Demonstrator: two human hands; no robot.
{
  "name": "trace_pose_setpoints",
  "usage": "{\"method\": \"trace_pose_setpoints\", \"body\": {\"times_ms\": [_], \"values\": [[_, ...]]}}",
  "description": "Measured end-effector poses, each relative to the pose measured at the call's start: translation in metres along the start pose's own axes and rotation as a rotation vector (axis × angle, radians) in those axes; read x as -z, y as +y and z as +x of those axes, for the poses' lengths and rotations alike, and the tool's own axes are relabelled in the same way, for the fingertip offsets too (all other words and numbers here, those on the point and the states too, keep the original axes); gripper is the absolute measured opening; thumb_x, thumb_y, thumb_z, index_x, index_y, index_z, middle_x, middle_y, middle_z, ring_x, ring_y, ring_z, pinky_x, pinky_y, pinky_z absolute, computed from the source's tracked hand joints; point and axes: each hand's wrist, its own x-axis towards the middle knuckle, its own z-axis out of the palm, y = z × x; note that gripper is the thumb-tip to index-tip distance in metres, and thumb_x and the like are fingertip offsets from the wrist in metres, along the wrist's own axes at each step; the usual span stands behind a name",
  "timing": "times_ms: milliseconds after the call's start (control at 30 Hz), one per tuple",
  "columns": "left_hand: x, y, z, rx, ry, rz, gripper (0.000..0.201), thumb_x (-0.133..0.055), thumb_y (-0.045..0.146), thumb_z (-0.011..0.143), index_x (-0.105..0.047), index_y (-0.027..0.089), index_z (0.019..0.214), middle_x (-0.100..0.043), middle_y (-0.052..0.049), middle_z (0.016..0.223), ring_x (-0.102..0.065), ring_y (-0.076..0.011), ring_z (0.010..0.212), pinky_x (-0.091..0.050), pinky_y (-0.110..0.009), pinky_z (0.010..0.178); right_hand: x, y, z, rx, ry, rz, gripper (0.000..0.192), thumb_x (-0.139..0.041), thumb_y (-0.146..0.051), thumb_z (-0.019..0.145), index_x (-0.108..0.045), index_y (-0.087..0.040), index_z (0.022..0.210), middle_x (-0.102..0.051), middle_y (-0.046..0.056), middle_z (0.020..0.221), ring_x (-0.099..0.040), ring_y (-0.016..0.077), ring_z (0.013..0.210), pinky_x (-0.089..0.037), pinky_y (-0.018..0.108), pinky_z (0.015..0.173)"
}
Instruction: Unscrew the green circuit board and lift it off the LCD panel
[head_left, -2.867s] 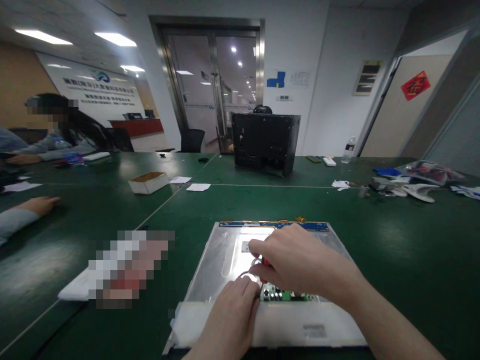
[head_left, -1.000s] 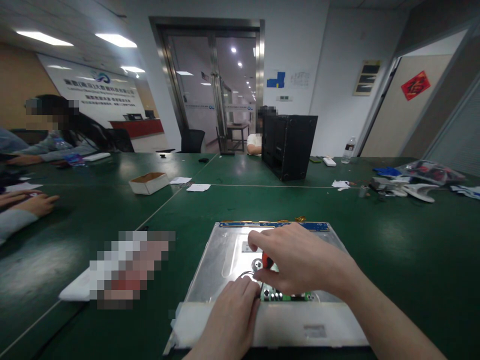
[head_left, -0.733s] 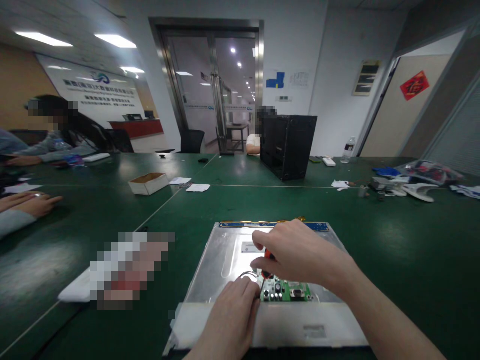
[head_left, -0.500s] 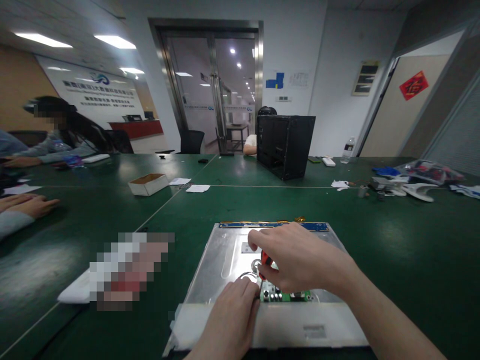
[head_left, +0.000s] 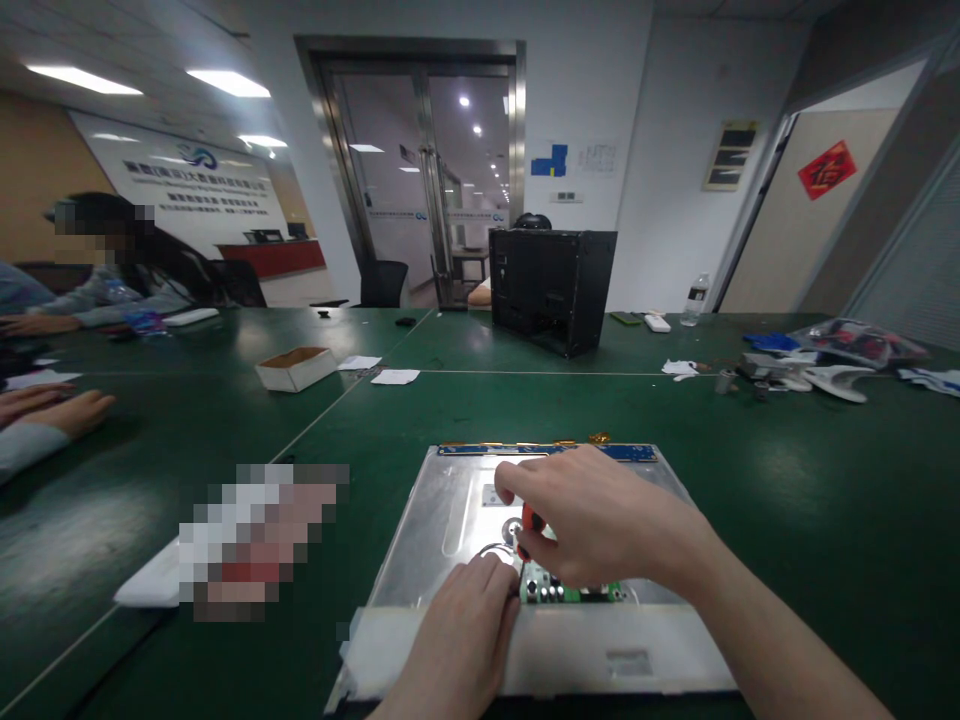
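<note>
well, the open white box [head_left: 286, 378] stands on the bench [head_left: 750, 500] ahead to your left, its contents unclear; the metal panel [head_left: 424, 530] lies beneath your right hand [head_left: 592, 515], pinching the red tool [head_left: 531, 520], and your left hand [head_left: 466, 622], whose grip is hidden.

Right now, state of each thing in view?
Silver rectangular metal panel: lying flat.
Small green circuit board: on the panel, partly covered by right hand.
Red-and-black tool handle: gripped in right hand.
Left hand: over the panel, grip unclear.
White rectangular cardboard box: upright, open-topped.
Clear plastic bottle: upright, cap unclear.
Black boxy case: upright, opening in its near side.
White rectangular ceiling lights: lit.
</note>
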Motion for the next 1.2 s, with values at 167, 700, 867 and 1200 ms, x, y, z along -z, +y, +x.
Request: {"method": "trace_pose_setpoints", "body": {"times_ms": [167, 700, 867, 1200], "values": [[0.0004, 0.0018, 0.0008, 0.031, -0.021, 0.005, 0.020, -0.040, 0.009, 0.089, -0.058, 0.018, 0.091, -0.063, -0.010, 0.096, -0.059, -0.0258, 0.089, -0.047, -0.037, 0.075, -0.0026, 0.0009, 0.0027, -0.055, -0.021, -0.026, 0.030, -0.058, -0.044, 0.087, -0.059, -0.020, 0.105, -0.073, 0.004, 0.084, -0.066, 0.0219, 0.073, -0.031, 0.029, 0.054], [0.0011, 0.0024, 0.0003, 0.031, -0.037, 0.021, 0.017, -0.042, 0.010, 0.090, -0.057, 0.019, 0.090, -0.063, -0.009, 0.095, -0.059, -0.0250, 0.088, -0.046, -0.036, 0.074, -0.0024, 0.0027, 0.0037, -0.068, -0.033, -0.025, 0.029, -0.056, -0.043, 0.088, -0.059, -0.020, 0.105, -0.073, 0.005, 0.088, -0.065, 0.0215, 0.075, -0.032, 0.029, 0.054], [-0.0004, 0.0011, 0.0003, 0.025, -0.045, 0.037, 0.017, -0.043, 0.009, 0.089, -0.057, 0.019, 0.091, -0.063, -0.009, 0.096, -0.059, -0.0257, 0.088, -0.047, -0.037, 0.074, -0.0022, 0.0019, 0.0052, -0.098, -0.045, -0.064, 0.022, -0.057, -0.038, 0.088, -0.060, -0.021, 0.102, -0.073, 0.004, 0.086, -0.065, 0.0209, 0.072, -0.029, 0.029, 0.052], [-0.0004, 0.0011, 0.0006, 0.032, -0.014, 0.021, 0.018, -0.042, 0.010, 0.088, -0.057, 0.019, 0.089, -0.063, -0.008, 0.093, -0.059, -0.0235, 0.086, -0.046, -0.034, 0.073, -0.0011, 0.0018, 0.0019, -0.017, -0.024, 0.032, 0.029, -0.059, -0.034, 0.086, -0.055, -0.020, 0.110, -0.073, 0.005, 0.095, -0.066, 0.0220, 0.081, -0.037, 0.030, 0.058]]}}
